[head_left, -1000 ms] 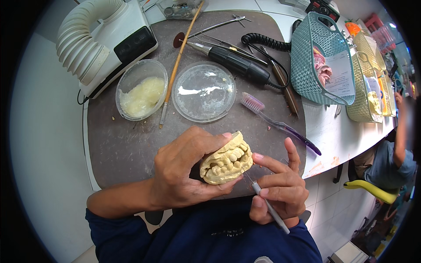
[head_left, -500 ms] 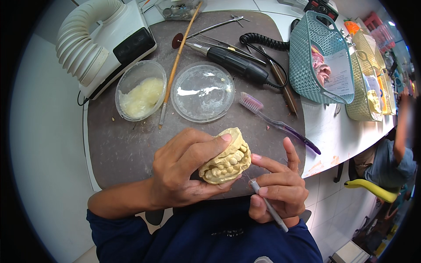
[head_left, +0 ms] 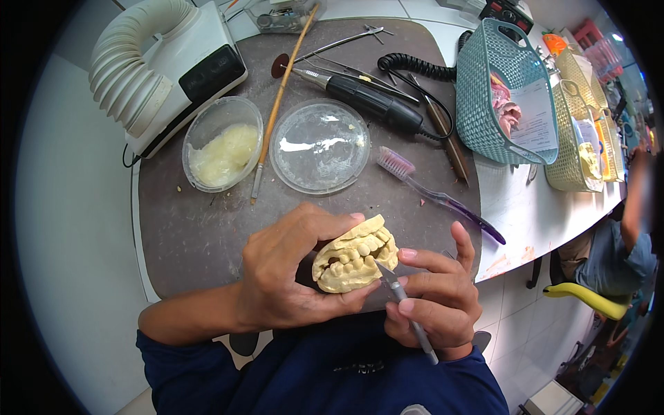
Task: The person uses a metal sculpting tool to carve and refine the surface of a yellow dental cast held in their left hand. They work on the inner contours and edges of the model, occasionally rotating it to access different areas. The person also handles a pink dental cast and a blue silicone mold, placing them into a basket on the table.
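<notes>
A cream plaster dental model (head_left: 353, 257), upper and lower teeth facing each other, is gripped in my left hand (head_left: 280, 256). My thumb presses its top edge and my other fingers support it from below. In my right hand (head_left: 443, 297) I hold a slim silver craft knife (head_left: 413, 321) like a pen. Its blade tip is at the right part of the model, by the lower teeth; whether it touches is hard to tell. My right index fingertip rests against the model's right side, and another finger of that hand is raised.
Beyond my hands lie a tub of pale yellow material (head_left: 225, 149), a clear round lid (head_left: 319, 145), a thin brush (head_left: 271, 124), a purple toothbrush (head_left: 443, 197) and a black handpiece (head_left: 373, 104). A teal basket (head_left: 477, 104) stands right, a white hose unit (head_left: 187, 69) left. A person (head_left: 612, 242) sits far right.
The model has turned in my left hand, and a gap between its upper and lower teeth now shows. The knife has moved up and left, bringing its blade to the model.
</notes>
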A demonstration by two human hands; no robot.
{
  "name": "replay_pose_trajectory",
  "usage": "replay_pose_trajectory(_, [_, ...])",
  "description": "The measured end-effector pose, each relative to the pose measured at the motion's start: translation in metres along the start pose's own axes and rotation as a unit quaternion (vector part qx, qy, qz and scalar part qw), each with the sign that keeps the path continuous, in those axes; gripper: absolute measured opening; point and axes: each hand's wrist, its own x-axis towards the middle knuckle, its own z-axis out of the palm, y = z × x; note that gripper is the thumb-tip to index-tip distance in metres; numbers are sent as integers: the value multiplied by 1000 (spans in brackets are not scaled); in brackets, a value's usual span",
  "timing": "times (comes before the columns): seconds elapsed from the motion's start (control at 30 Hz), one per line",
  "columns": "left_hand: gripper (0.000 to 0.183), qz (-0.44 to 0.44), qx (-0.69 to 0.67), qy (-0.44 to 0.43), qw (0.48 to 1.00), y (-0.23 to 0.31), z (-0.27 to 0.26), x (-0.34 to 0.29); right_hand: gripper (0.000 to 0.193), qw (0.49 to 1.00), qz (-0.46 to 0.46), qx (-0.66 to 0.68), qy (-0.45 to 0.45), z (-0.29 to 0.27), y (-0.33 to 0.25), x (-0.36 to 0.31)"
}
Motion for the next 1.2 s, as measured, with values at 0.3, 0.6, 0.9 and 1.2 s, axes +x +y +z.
replay_pose_trajectory(0.3, [56, -6, -1, 3, 1000, -1, 1, -2, 32, 999, -16, -30, -2, 2, -1, -2])
replay_pose_trajectory(0.6, [60, 12, 8, 1, 1000, 1, 0, 0, 30, 999, -4, -33, -1, 2, -3, 1])
replay_pose_trajectory(0.9, [62, 64, 40, -22, 997, -4, -4, 0, 29, 997, 24, 53, 57, 6, 5, 1])
replay_pose_trajectory(1.2, [66, 80, 41, -5, 996, -3, 1, 3, 52, 979, 185, 89, 16, 5, 3, 18])
